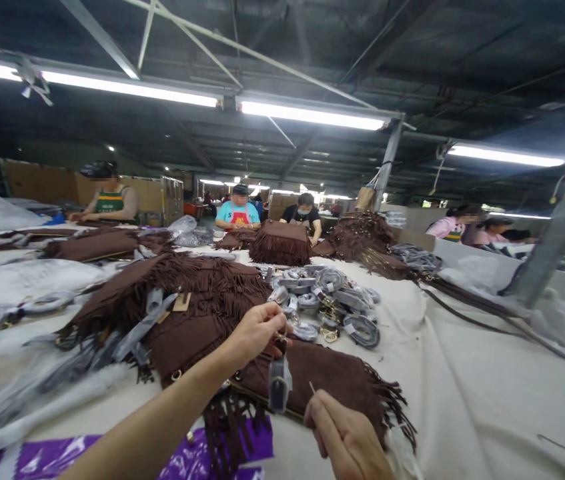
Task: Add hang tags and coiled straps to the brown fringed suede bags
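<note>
My left hand [257, 333] is raised over a brown fringed bag [332, 373], its fingertips pinched on the metal hardware at the top of a coiled strap. That strap [278, 387], wrapped in clear plastic, hangs below the fingers in front of the bag. Lower and to the right, my right hand [345, 433] is closed, with a thin light-coloured pointed piece [312, 387] sticking up from the thumb and forefinger; its kind cannot be made out. The bag lies flat under both hands, its dark fringe hanging at the front and right end.
A heap of plastic-wrapped coiled straps [329, 287] with gold clips lies beyond my hands. More brown fringed bags [282, 240] stand farther back. Purple plastic [82, 453] covers the near left edge, clear plastic bags the left side. Co-workers [238, 213] sit across the table.
</note>
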`<state>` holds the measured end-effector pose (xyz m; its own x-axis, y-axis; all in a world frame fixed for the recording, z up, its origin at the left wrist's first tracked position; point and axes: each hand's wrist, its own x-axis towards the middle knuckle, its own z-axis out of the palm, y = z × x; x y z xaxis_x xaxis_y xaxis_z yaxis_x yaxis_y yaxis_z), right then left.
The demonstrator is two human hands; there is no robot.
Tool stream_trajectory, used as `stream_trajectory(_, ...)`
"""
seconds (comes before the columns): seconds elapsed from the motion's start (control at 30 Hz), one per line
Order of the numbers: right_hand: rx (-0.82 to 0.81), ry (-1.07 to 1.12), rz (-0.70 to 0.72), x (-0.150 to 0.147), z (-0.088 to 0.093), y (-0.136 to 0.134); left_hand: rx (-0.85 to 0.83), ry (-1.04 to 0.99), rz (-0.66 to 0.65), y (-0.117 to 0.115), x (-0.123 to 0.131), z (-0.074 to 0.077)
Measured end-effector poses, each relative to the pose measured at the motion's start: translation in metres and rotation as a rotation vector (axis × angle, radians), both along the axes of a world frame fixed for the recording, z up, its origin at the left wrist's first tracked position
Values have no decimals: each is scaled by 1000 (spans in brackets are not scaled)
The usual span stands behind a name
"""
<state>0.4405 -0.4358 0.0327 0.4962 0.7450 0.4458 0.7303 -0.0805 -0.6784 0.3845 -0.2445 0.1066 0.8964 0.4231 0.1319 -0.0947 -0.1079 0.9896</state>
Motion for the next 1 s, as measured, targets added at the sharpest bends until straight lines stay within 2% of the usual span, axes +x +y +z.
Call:
stream_trajectory(0.13,-141,-4,-29,-20,11,10,-75,46,-4,-24,-32,-21)
stream_trajectory(0.27,-294,-24,-43,-31,14,9,-92,19,6,-37,-43,-38)
stream_trajectory(0.47,-452,-39,-122,-34,18,11,-61,-39,-3,-45,-44,-45)
stream_trajectory(0.63,-450,-17,-151,-34,20,13,-54,-68,5,-57,-49,-43)
stream_trajectory(0.8,-390,60,-72,-34,14,4,-25,-104,-23,-63,-58,-43)
stream_trajectory(1.0,-402,58,-45,-35,1,-11,-226,27,-53,-63,-60,-60)
